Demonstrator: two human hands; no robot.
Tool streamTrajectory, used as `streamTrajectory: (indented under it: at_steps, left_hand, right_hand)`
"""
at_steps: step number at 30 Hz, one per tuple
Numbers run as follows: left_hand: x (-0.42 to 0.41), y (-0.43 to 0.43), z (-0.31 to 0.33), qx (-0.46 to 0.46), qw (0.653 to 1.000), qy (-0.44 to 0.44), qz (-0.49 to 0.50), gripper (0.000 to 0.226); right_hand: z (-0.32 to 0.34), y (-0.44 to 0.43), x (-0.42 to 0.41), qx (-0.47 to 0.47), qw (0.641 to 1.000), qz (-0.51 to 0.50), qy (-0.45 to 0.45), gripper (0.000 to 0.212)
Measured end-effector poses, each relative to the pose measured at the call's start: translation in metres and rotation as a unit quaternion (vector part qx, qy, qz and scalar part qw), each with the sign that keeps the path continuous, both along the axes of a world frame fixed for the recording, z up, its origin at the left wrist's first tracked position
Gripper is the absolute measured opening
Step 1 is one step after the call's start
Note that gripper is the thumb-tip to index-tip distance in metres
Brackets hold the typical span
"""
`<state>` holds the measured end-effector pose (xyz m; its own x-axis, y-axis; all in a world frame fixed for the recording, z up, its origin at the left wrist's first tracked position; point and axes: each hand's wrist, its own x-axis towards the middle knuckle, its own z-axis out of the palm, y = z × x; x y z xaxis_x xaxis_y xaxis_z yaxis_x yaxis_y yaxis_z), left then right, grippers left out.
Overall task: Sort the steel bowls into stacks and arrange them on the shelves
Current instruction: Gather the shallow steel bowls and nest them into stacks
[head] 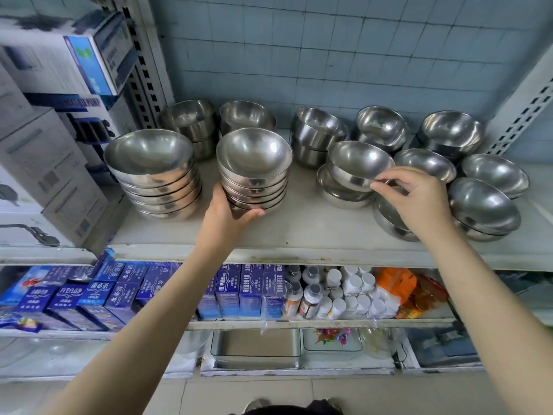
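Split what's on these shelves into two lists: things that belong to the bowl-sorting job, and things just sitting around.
Job:
- stack steadied by the left hand
- bowl pinched at its rim by the right hand
- tall stack at left
- loose bowls at right
- rear stacks

Lying about:
- cartons
- blue boxes
- bottles
- orange packets
- glass tanks
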<state>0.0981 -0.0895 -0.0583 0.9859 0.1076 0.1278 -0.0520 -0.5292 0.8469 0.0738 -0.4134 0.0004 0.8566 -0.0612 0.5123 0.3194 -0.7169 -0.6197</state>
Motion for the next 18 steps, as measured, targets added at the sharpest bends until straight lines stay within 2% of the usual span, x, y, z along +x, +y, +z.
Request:
streamTrajectory:
  at_steps: [4,8,10,12,14,18]
  left_hand:
    - [-0.032,-0.001,0.003,-0.014,1.0,0.007,0.017,0.086]
    - [-0.072,-0.017,0.004,0.073,0.993,-0.086,0.028,0.048]
    - [-0.071,-0.038,0.005,0.082,0.993,-0.076,-0.027,0.044]
    - [-0.058,-0.065,0.005,0.074,0.993,-0.025,-0.092,0.058]
    - [-0.04,-0.095,0.004,0.066,0.989,0.017,-0.131,0.079]
    - [0.0,-0.143,0.005,0.012,0.991,0.045,-0.126,0.107]
  right_hand:
    - [-0.015,-0.006,0.011,-0.034,0.999,-0.01,0.025,0.016]
    - [-0.025,-0.011,0.021,-0.083,0.996,0.0,0.038,0.022]
    - [-0.027,-0.012,0.025,-0.095,0.994,0.013,0.046,0.017]
    - [-0.026,-0.016,0.029,-0.098,0.992,0.029,0.077,0.019]
    - [-0.021,-0.025,0.029,-0.11,0.986,0.049,0.116,0.032]
    - [-0.002,-0.057,0.013,-0.127,0.975,0.052,0.173,0.077]
